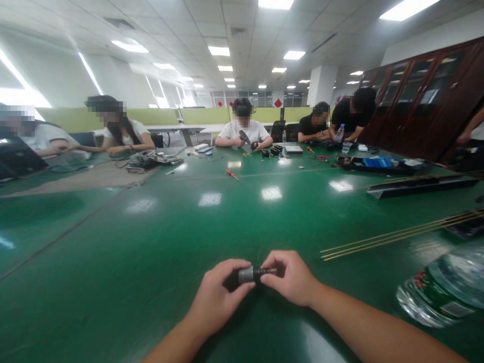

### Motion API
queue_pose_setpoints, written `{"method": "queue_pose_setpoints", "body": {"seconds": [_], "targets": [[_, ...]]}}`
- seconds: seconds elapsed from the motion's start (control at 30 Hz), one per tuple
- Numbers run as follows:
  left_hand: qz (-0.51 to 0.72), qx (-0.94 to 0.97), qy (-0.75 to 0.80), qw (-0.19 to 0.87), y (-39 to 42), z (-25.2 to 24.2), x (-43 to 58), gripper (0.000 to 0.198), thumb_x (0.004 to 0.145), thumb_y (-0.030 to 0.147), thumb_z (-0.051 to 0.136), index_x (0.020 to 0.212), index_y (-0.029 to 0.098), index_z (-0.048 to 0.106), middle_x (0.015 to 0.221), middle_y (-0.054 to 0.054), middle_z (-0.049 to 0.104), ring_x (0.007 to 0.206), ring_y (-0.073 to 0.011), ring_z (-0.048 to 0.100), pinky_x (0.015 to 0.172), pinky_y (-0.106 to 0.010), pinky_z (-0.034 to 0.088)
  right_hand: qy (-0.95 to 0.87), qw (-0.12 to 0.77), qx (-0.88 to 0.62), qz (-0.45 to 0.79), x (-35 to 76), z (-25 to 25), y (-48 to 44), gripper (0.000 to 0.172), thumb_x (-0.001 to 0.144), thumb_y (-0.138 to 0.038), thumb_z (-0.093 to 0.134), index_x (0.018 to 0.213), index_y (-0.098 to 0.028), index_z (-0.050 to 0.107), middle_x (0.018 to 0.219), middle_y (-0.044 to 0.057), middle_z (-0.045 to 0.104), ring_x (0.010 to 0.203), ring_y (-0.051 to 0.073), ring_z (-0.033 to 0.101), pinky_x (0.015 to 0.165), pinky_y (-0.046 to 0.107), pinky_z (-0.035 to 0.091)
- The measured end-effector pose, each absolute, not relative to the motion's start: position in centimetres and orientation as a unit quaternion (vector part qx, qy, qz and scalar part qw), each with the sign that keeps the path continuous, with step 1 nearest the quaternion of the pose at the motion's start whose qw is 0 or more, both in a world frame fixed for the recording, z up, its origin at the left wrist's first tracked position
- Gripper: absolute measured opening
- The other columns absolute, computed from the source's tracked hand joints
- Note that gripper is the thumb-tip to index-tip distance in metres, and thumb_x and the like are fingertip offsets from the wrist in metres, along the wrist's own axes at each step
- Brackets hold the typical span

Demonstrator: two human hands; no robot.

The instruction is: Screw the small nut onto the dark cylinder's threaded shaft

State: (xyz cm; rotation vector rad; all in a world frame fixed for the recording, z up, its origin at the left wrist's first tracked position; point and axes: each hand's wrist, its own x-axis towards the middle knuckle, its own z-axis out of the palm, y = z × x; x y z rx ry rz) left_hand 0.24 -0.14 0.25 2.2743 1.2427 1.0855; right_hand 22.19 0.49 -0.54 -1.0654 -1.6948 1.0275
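Observation:
Between both hands, low over the green table (181, 227), lies a small cylinder with a shaft (246, 274). Its left part is a smooth grey barrel; to the right come a black collar and a thin metal shaft. It looks like a small motor or gearbox, but its exact kind cannot be told. My left hand (221, 290) grips the barrel between thumb and fingers. My right hand (291, 277) pinches the black collar from the right, with the metal shaft pointing into its palm side.
Right of my hands lie several thin rods (363, 247) and a large clear water bottle (438, 287) on its side. Behind them is a black channel (419, 186). A red-handled screwdriver (232, 174) lies mid-table. Several people sit across, one holding a power tool (245, 137).

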Motion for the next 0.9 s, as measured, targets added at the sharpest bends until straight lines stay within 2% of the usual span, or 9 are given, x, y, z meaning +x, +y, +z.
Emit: {"method": "queue_pose_setpoints", "body": {"seconds": [0.47, 0.9], "targets": [[0.372, 0.799, 0.441, 0.172, -0.14, 0.43, 0.25, 0.025, 0.078, 0.028, 0.074, 0.103, 0.023, 0.071, 0.099, -0.005, 0.076, 0.092, -0.0223, 0.072, 0.087, -0.034, 0.057, -0.686, 0.427, -0.43, 0.402, 22.25, -0.07, 0.37, 0.007, 0.072, -0.019, 0.071, 0.077, -0.015, 0.069, 0.066, 0.0, 0.065, 0.06, 0.013, 0.056, 0.057, 0.023, 0.042], [0.37, 0.795, 0.447, 0.178, -0.22, 0.55, 0.28, 0.025, 0.078, 0.026, 0.075, 0.103, 0.024, 0.07, 0.101, -0.003, 0.075, 0.093, -0.0216, 0.071, 0.087, -0.034, 0.056, -0.68, 0.429, -0.433, 0.407, 22.24, -0.31, 0.39, 0.006, 0.071, -0.019, 0.071, 0.076, -0.016, 0.069, 0.065, 0.0, 0.064, 0.059, 0.013, 0.054, 0.056, 0.022, 0.041]]}}
